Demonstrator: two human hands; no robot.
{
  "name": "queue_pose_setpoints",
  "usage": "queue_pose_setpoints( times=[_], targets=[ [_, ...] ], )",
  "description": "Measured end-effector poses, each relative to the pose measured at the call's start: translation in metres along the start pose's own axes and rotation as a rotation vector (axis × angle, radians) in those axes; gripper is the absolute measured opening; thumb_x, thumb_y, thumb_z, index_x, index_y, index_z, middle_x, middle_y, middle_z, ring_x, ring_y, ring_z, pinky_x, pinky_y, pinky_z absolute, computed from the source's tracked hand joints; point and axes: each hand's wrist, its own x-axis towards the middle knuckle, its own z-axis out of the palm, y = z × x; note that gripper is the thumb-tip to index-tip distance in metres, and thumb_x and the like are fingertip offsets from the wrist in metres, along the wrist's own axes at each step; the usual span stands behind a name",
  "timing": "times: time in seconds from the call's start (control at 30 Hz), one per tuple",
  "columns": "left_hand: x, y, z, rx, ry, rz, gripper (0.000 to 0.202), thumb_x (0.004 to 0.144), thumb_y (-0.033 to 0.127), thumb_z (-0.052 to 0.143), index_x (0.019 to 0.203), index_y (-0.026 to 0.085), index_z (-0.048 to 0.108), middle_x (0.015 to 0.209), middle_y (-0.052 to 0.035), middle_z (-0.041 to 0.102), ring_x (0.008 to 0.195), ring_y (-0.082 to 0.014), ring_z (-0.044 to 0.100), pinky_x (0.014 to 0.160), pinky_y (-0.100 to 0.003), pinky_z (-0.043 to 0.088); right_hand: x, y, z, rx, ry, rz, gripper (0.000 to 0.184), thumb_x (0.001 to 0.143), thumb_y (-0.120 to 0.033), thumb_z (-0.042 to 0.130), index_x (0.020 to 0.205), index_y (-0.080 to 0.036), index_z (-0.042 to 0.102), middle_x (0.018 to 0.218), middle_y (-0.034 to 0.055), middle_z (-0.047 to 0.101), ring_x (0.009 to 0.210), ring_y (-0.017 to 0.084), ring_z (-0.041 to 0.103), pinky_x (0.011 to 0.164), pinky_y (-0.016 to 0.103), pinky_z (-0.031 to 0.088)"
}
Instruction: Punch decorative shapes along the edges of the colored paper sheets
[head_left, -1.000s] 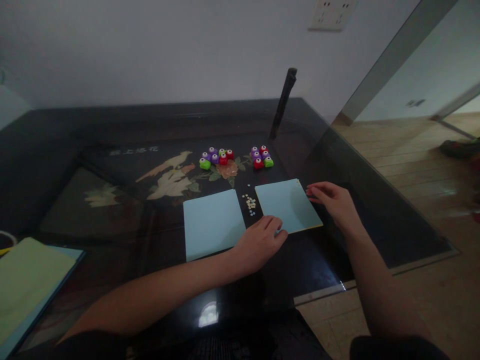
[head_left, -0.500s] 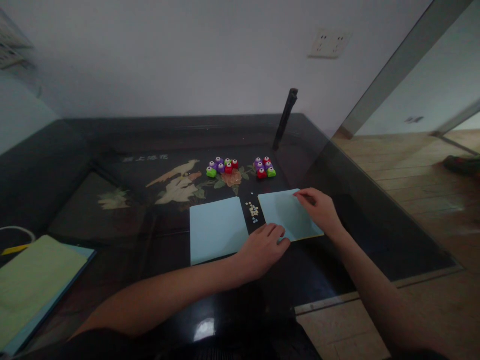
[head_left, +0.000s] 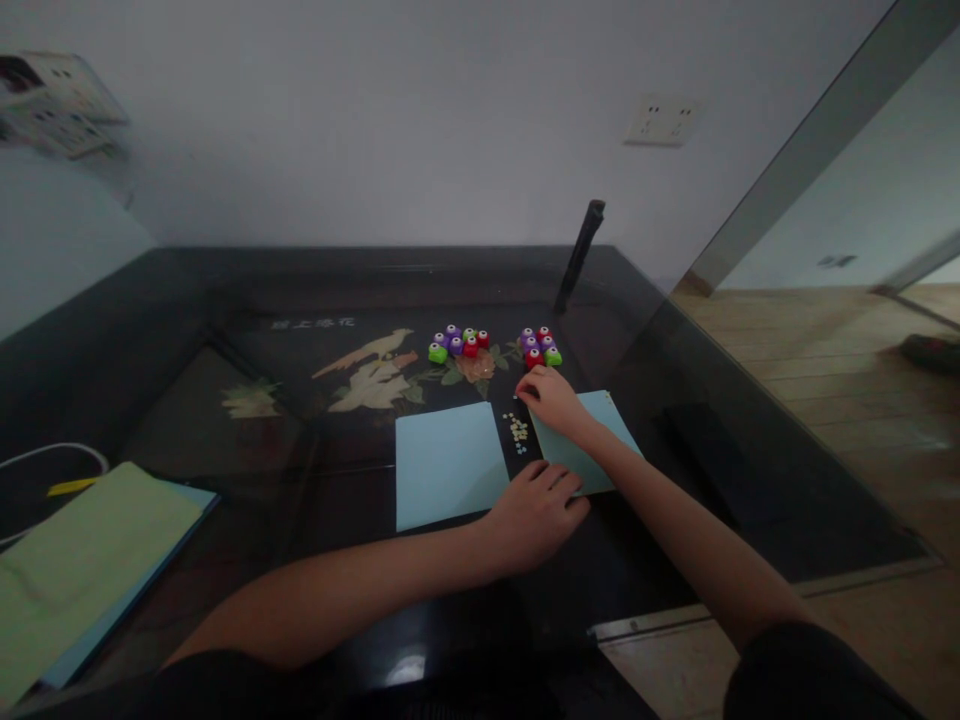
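Two light-blue sheets lie side by side: a left sheet (head_left: 448,465) and a right sheet (head_left: 607,410). Between them is a little heap of tiny pale star shapes (head_left: 517,430), a few of them bluish. My right hand (head_left: 555,400) reaches over the right sheet, thumb and fingertips pinched beside one lone star (head_left: 515,397); whether they grip it is too small to tell. Resting loosely on the right sheet's near edge, my left hand (head_left: 544,505) has bent, slightly parted fingers and holds nothing visible. Tiny pale specks (head_left: 608,397) show at the right sheet's far right corner.
Behind the sheets sit two clusters of eye-topped beads, a left cluster (head_left: 457,343) and a right cluster (head_left: 540,345). A black stick-like object (head_left: 580,255) stands near the wall. Green and blue papers (head_left: 112,540) lie at left, near a white cable (head_left: 56,447).
My right hand has moved left from the right sheet's far right corner to the lone star near its far left corner. My left hand stays at the near edge. The view has shifted slightly.
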Motion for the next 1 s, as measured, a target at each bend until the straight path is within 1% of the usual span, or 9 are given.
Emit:
queue_pose_setpoints(
  times=[0.2, 0.37, 0.6, 0.7, 0.77, 0.83, 0.9, 0.93, 1.0],
  targets=[
    [0.001, 0.0, -0.003, -0.015, -0.012, -0.009, 0.015, 0.093, 0.016, 0.047, 0.094, 0.014, 0.062, 0.101, -0.0081, 0.063, 0.101, -0.0225, 0.056, 0.086, -0.036, 0.044, -0.007, -0.004, -0.001, 0.021, -0.026, -0.025, 0.012, 0.083, -0.014, 0.058, 0.079, -0.017, 0.068, 0.087, 0.0078, 0.062, 0.087, 0.021, 0.055, 0.08, 0.035, 0.042],
    [0.002, 0.0, -0.004, -0.017, -0.028, -0.016, 0.018, 0.094, 0.016, 0.044, 0.094, 0.014, 0.061, 0.1, -0.0082, 0.062, 0.099, -0.0231, 0.056, 0.083, -0.036, 0.044, -0.005, -0.006, -0.003, 0.03, -0.019, -0.024, 0.012, 0.083, -0.014, 0.057, 0.083, -0.017, 0.068, 0.089, 0.0079, 0.063, 0.088, 0.022, 0.055, 0.081, 0.035, 0.042],
    [0.001, -0.001, -0.003, -0.023, -0.038, -0.012, 0.018, 0.093, 0.017, 0.043, 0.096, 0.014, 0.061, 0.101, -0.0076, 0.062, 0.1, -0.0232, 0.056, 0.083, -0.035, 0.044, -0.011, -0.008, -0.007, 0.052, -0.064, -0.054, 0.009, 0.08, -0.013, 0.062, 0.079, -0.019, 0.069, 0.09, 0.0069, 0.061, 0.09, 0.022, 0.054, 0.082, 0.035, 0.041],
    [0.003, -0.002, -0.008, -0.025, -0.034, 0.0, 0.017, 0.093, 0.018, 0.044, 0.095, 0.014, 0.061, 0.101, -0.0075, 0.062, 0.099, -0.0234, 0.057, 0.083, -0.035, 0.044, -0.014, -0.009, -0.01, 0.071, -0.079, -0.064, 0.008, 0.08, -0.014, 0.063, 0.079, -0.02, 0.07, 0.091, 0.0064, 0.061, 0.091, 0.021, 0.054, 0.082, 0.035, 0.041],
    [0.005, -0.005, -0.015, -0.042, -0.02, 0.012, 0.016, 0.092, 0.019, 0.046, 0.095, 0.015, 0.061, 0.102, -0.0076, 0.063, 0.098, -0.0232, 0.057, 0.083, -0.035, 0.044, -0.015, -0.01, -0.012, 0.088, -0.08, -0.066, 0.009, 0.08, -0.014, 0.063, 0.08, -0.019, 0.069, 0.092, 0.0065, 0.062, 0.091, 0.021, 0.055, 0.083, 0.035, 0.042],
    [0.004, -0.014, -0.025, -0.065, 0.002, 0.012, 0.016, 0.091, 0.019, 0.048, 0.098, 0.015, 0.062, 0.105, -0.008, 0.063, 0.097, -0.0229, 0.058, 0.083, -0.035, 0.045, -0.014, -0.01, -0.014, 0.107, -0.071, -0.065, 0.01, 0.08, -0.012, 0.062, 0.082, -0.019, 0.069, 0.092, 0.0064, 0.063, 0.091, 0.021, 0.056, 0.082, 0.034, 0.042],
    [-0.002, -0.031, -0.036, -0.082, 0.019, -0.03, 0.018, 0.089, 0.018, 0.049, 0.103, 0.016, 0.061, 0.106, -0.008, 0.064, 0.096, -0.0225, 0.059, 0.083, -0.035, 0.045, -0.012, -0.01, -0.016, 0.126, -0.059, -0.064, 0.011, 0.08, -0.011, 0.06, 0.082, -0.018, 0.068, 0.09, 0.0061, 0.064, 0.09, 0.02, 0.057, 0.082, 0.033, 0.042],
    [-0.008, -0.042, -0.041, -0.088, 0.022, -0.074, 0.019, 0.09, 0.018, 0.049, 0.103, 0.017, 0.062, 0.103, -0.0076, 0.065, 0.094, -0.0219, 0.059, 0.082, -0.035, 0.045, -0.012, -0.011, -0.017, 0.134, -0.052, -0.063, 0.011, 0.081, -0.011, 0.06, 0.083, -0.018, 0.068, 0.09, 0.0061, 0.065, 0.09, 0.02, 0.057, 0.082, 0.033, 0.042],
    [-0.028, -0.069, -0.05, -0.087, 0.028, -0.228, 0.02, 0.09, 0.017, 0.047, 0.104, 0.017, 0.062, 0.103, -0.0081, 0.065, 0.092, -0.0223, 0.06, 0.08, -0.035, 0.047, -0.011, -0.013, -0.02, 0.148, -0.043, -0.063, 0.009, 0.081, -0.011, 0.06, 0.084, -0.017, 0.067, 0.089, 0.0063, 0.065, 0.089, 0.02, 0.058, 0.082, 0.032, 0.043]
  ],
)
